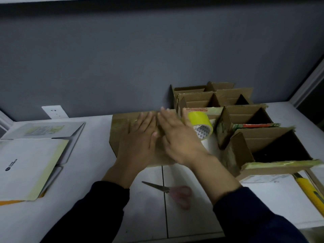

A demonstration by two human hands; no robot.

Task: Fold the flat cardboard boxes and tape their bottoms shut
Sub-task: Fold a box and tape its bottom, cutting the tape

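Observation:
A brown cardboard box (121, 127) lies on the white table (91, 172) in the middle of the view, its taped face up. My left hand (138, 137) and my right hand (177, 137) press flat on that face side by side, fingers straight and pointing away from me. A yellow tape roll (200, 122) stands just right of my right hand. Red-handled scissors (171, 191) lie on the table between my forearms.
Several folded open boxes (245, 116) stand at the right, from the wall to the near edge. White flat sheets (29, 165) are stacked at the left. A yellow utility knife (308, 190) lies at the far right. A wall socket (54, 111) sits behind.

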